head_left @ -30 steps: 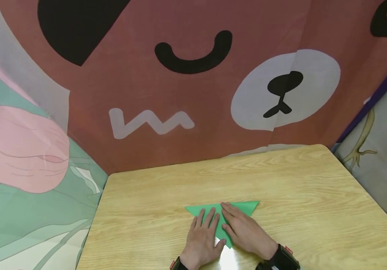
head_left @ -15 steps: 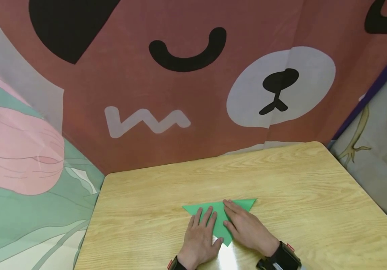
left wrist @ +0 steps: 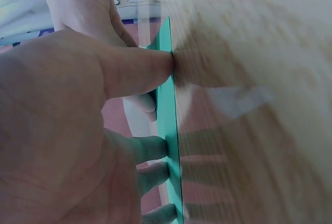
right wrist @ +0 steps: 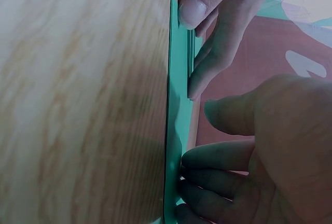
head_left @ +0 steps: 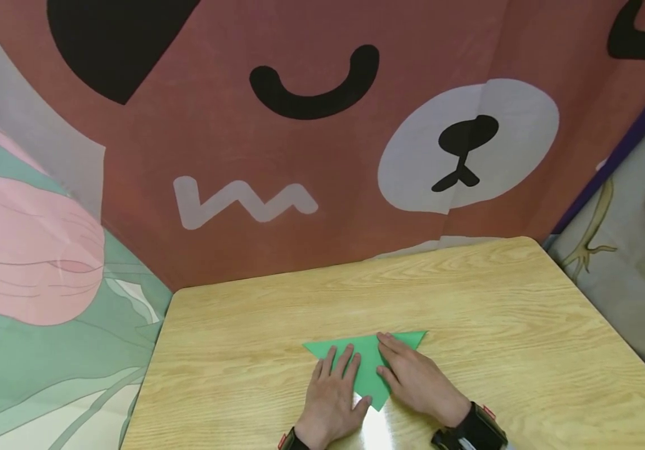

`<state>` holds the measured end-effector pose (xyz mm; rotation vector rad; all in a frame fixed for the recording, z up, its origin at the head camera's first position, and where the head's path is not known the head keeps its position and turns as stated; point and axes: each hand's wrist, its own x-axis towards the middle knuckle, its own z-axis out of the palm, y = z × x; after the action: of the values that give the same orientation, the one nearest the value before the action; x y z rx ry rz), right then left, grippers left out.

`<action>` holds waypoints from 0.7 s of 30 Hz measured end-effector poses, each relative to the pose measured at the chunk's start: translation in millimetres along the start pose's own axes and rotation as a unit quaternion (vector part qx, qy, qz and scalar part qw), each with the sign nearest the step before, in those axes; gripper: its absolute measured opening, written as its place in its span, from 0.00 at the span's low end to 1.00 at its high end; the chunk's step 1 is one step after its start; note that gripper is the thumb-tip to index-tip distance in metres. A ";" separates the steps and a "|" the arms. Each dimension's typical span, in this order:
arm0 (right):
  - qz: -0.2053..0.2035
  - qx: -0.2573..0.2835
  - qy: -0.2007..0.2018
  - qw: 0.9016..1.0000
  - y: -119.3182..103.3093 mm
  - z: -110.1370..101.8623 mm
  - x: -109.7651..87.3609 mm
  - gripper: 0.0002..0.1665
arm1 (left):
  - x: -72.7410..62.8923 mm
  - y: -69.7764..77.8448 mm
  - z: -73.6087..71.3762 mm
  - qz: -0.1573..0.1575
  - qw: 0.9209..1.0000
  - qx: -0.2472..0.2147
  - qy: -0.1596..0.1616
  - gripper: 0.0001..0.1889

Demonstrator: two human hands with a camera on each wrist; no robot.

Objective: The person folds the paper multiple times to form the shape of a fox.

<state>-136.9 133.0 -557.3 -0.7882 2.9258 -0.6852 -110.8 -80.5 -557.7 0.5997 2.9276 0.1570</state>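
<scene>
A green sheet of paper (head_left: 372, 369) lies flat on a wood-grain table (head_left: 232, 350), near the person's side, its long edge facing away and its body narrowing to a blunt corner toward the person. The left hand (head_left: 330, 400) rests palm down over the paper's left part, its fingers straight and spread, with the fingertips on the green surface and the thumb stretched out toward the near corner; the left wrist view shows that thumb touching the sheet. The right hand (head_left: 424, 384) lies across the right part, its fingers extended close together and angled toward the long edge, fingertips touching the paper. Its thumb points apart from the fingers, and in the right wrist view it stands just off the sheet. Neither hand pinches the paper. Two pointed ends of the sheet stick out beyond the hands, one on each side. A black wristband (head_left: 474, 431) sits on the right wrist, and part of a dark band (head_left: 293, 442) shows on the left one. A bright reflection (head_left: 377, 431) shines on the tabletop beside the near corner. Behind the table hangs a brown backdrop (head_left: 277, 250) printed with a cartoon animal's face.
</scene>
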 end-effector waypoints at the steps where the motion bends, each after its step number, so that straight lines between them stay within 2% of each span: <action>1: 0.001 -0.001 0.000 1.000 0.5 -0.3 -0.4 0.31 | 0.0 0.3 -0.6 0.000 1.000 0.001 0.002 0.40; 11: 0.021 -0.001 -0.003 1.000 4.6 -3.1 -4.6 0.31 | -0.5 3.1 -3.6 -0.005 1.000 0.016 -0.006 0.41; 16: 0.034 0.006 -0.010 0.999 5.0 -4.8 -4.9 0.31 | -0.2 0.7 1.8 0.001 1.000 0.011 0.005 0.41; 21: 0.037 0.007 -0.009 0.999 5.6 -6.6 -5.9 0.31 | 1.0 -1.2 4.7 0.003 1.000 0.002 0.002 0.41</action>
<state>-135.3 142.9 -554.2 -0.6768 2.9144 -0.6880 -111.4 -80.9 -562.6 0.6090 2.9317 0.1548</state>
